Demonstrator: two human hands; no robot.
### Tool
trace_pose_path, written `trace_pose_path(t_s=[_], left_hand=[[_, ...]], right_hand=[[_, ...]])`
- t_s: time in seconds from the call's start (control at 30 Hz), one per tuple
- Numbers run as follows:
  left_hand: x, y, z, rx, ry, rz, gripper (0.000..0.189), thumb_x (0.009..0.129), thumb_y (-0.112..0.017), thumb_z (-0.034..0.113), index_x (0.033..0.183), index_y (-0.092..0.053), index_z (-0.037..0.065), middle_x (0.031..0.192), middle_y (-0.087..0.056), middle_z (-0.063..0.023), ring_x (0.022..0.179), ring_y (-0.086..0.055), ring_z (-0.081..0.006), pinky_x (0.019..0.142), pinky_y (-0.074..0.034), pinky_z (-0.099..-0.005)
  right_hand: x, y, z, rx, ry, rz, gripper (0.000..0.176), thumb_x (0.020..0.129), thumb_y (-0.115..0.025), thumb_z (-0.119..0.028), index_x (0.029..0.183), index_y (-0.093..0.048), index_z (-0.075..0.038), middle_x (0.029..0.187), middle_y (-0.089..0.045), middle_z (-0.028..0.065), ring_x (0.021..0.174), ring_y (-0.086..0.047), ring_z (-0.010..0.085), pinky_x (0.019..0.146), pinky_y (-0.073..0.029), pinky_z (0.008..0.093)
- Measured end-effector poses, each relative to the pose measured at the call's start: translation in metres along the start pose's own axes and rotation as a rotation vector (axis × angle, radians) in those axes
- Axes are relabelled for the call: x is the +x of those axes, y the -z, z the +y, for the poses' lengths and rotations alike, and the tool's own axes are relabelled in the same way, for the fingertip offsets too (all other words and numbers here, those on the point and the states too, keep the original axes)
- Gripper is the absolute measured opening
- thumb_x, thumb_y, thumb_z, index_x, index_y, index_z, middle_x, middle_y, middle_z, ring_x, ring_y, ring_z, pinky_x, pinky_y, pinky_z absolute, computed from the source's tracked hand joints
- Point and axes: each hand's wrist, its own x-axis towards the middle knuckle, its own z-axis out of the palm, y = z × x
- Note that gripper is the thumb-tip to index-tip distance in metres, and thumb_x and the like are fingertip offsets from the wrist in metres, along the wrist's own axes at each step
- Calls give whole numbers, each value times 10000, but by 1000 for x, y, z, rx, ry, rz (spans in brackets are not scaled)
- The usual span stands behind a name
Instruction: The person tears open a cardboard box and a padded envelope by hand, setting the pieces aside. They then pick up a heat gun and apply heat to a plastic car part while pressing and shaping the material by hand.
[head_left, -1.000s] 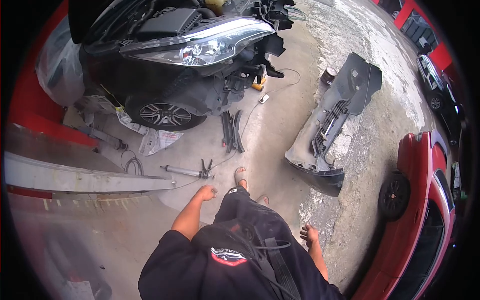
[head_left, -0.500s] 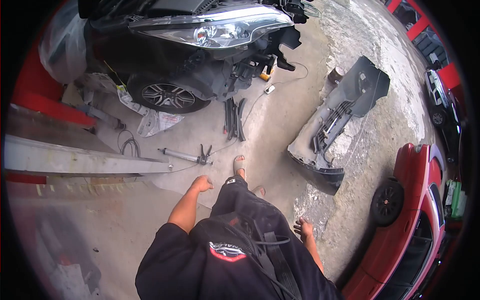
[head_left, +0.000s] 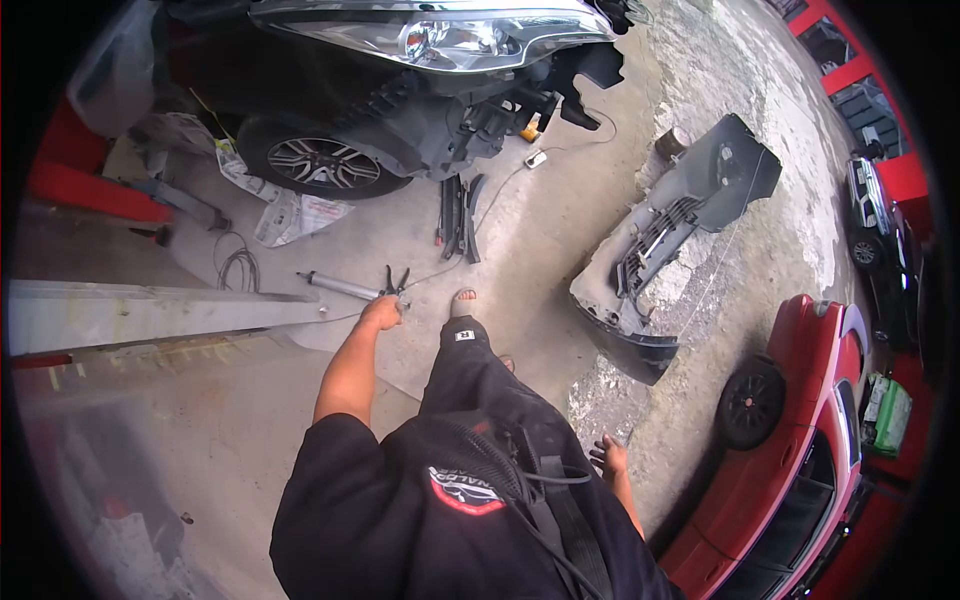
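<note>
My left hand [head_left: 382, 313] is out in front at the end of my bent arm, its fingers curled. It overlaps the handle end of a long grey tube-shaped gun [head_left: 345, 286] on the concrete; contact cannot be made out. What the fingers hold, if anything, is hidden. Low on the right, my right hand [head_left: 609, 457] hangs beside my body, fingers apart and holding nothing. Dark curved strips [head_left: 459, 218] lie on the floor beyond the gun.
A dark car with an exposed headlight [head_left: 465, 40] and wheel [head_left: 325, 165] stands ahead. A detached bumper [head_left: 655, 250] lies to the right, near a red car [head_left: 790, 440]. A grey lift arm [head_left: 160, 316] extends from the left. A cable [head_left: 500, 190] crosses the floor.
My left hand has moved forward and slightly left, up to the gun's handle in view. The car and floor items have shifted in view, and one foot is farther forward.
</note>
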Motion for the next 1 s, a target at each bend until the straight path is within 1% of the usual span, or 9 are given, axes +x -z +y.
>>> trace_pose_path(t_s=[0.13,0.27,0.37,0.47,0.63,0.73,0.77,0.83,1.0], left_hand=[[50,36,10,-31,20,-8,399,698,-812,227,1058,-691,106,1141,-673,-118,1094,-622,-286,932,-489,-382],[106,38,16,-217,61,112,400,730,-782,298,1059,-684,93,1151,-664,-150,1112,-612,-300,944,-483,-392],[115,36,41,-255,68,50,398,761,-745,315,1076,-669,84,1162,-656,-158,1121,-605,-309,955,-476,-396],[130,35,35,-247,5,21,389,782,-721,297,1106,-647,96,1160,-655,-156,1130,-601,-318,949,-478,-405],[127,68,37,-262,238,114,410,797,-716,300,1152,-617,119,1178,-647,-146,1121,-604,-330,927,-493,-424],[126,94,33,-318,315,166,433,792,-730,330,1145,-616,107,1197,-642,-149,1128,-603,-331,931,-495,-429],[122,103,37,-312,312,161,433,792,-730,330,1145,-616,107,1197,-642,-149,1128,-603,-331,931,-495,-429],[106,126,47,-292,466,338,490,776,-747,362,1160,-611,92,1213,-633,-168,1139,-601,-331,938,-493,-431],[119,117,9,-167,407,227,581,731,-776,379,1204,-619,79,1224,-624,-196,1146,-597,-345,952,-486,-432]], right_hand=[[-5,-9,-16,41,-30,44,520,953,-562,-337,1368,-444,-46,1173,-625,170,882,-660,307,711,-535,435],[-2,-25,-45,-68,-27,47,554,946,-571,-351,1388,-428,-49,1234,-604,186,968,-650,352,749,-534,459],[-21,-53,-107,-105,-17,37,506,945,-569,-354,1335,-474,-46,1193,-625,150,917,-658,282,725,-526,409],[-35,-89,-175,-107,105,44,468,946,-576,-357,1290,-526,-44,1156,-644,120,878,-655,236,717,-514,355],[-39,-123,-241,-216,303,-39,551,944,-588,-377,1339,-484,-7,1184,-631,178,943,-657,291,767,-519,388],[-31,-123,-248,-225,253,-41,550,945,-591,-373,1340,-486,-5,1179,-633,177,942,-657,285,768,-517,391],[-23,-121,-245,-210,203,-30,480,951,-586,-344,1319,-519,-45,1132,-649,107,885,-653,230,706,-510,341],[-8,-113,-241,-176,137,-26,481,953,-583,-341,1328,-512,-48,1129,-648,110,880,-653,230,700,-511,346],[41,-100,-238,-143,-21,-90,563,945,-578,-362,1368,-436,-20,1235,-606,172,963,-648,314,789,-520,435]])
